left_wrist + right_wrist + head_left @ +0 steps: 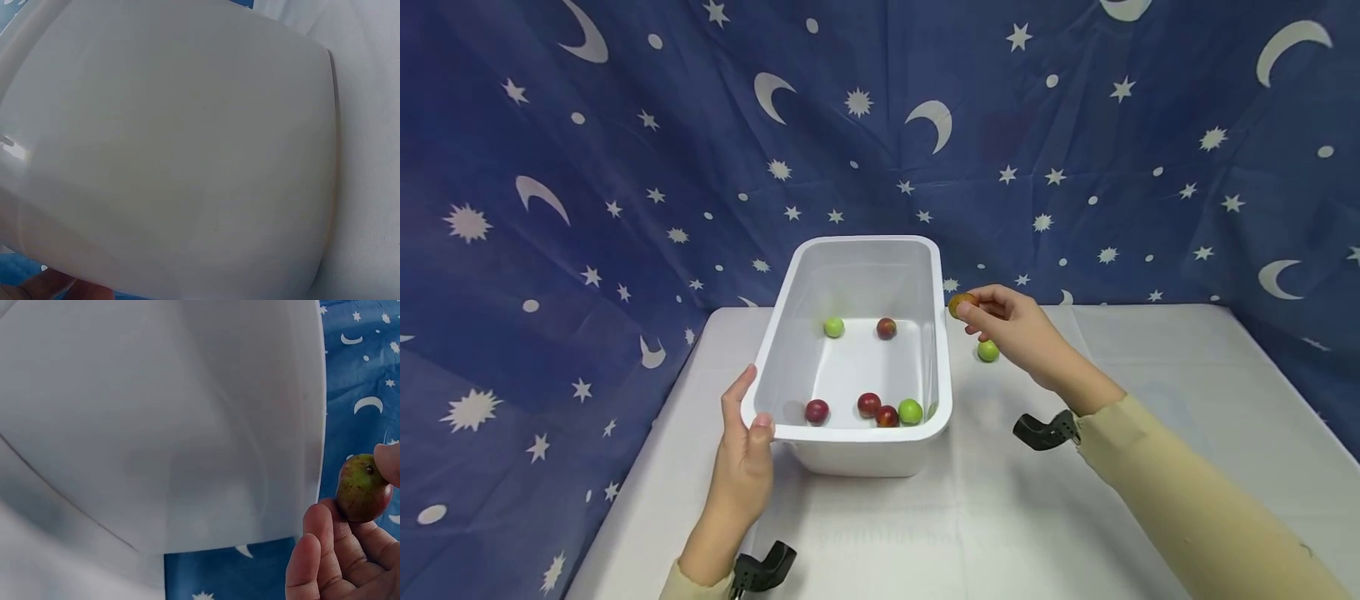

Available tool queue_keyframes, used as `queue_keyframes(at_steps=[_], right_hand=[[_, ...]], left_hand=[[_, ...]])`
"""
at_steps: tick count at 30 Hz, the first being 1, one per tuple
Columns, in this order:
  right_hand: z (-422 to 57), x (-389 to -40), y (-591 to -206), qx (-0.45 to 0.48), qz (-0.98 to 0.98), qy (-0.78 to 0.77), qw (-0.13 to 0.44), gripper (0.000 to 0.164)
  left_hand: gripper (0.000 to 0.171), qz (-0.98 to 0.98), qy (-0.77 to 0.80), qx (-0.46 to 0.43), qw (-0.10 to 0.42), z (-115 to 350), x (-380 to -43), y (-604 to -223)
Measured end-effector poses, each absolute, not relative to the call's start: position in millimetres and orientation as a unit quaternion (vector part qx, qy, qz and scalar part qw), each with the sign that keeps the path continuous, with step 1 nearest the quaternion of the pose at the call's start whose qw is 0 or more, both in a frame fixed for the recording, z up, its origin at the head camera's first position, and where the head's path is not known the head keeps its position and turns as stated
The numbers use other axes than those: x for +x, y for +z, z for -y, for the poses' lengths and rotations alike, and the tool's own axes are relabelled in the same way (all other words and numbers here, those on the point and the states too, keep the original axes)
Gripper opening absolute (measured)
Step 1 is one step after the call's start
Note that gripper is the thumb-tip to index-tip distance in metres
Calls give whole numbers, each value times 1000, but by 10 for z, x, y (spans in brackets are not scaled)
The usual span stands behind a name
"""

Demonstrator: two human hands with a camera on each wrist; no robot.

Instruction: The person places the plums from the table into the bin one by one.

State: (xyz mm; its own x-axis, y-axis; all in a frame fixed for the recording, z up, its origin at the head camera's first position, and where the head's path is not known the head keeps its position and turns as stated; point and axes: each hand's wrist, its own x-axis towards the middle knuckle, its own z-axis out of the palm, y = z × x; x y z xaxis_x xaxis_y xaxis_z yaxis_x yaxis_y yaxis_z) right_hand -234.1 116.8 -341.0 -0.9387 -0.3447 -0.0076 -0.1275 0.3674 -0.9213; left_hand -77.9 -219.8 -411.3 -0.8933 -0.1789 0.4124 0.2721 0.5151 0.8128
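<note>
A white plastic tub [872, 458] stands on the table, with several small red and green plums in it, among them a green plum [833, 327] and a dark red plum [817, 411]. My left hand [741, 467] grips the tub's near left corner, thumb over the rim and fingers along the outer side. Just beyond the tub's right rim, my right hand [1018, 333] pinches a greenish-red plum [362, 487] between thumb and fingers, above the table. Under that hand a green plum [988, 351] lies on the cloth, partly hidden by the fingers.
White cloth [1150, 400] covers the table. A dark blue curtain [1000, 150] with moons and stars hangs behind it and along the left side. Each wrist carries a black camera mount, one being the right mount [1043, 432].
</note>
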Motion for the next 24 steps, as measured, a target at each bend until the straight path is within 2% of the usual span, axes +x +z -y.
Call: queue_keyframes(at_steps=[13, 24], right_hand=[[-971, -2260, -3216, -178, -822, -531, 99, 55], [-792, -2218, -3159, -204, -823, -522, 90, 46]], left_hand=[[55, 842, -487, -19, 232, 2200, -764, -4123], [55, 842, -487, -24, 231, 2202, -749, -4125]])
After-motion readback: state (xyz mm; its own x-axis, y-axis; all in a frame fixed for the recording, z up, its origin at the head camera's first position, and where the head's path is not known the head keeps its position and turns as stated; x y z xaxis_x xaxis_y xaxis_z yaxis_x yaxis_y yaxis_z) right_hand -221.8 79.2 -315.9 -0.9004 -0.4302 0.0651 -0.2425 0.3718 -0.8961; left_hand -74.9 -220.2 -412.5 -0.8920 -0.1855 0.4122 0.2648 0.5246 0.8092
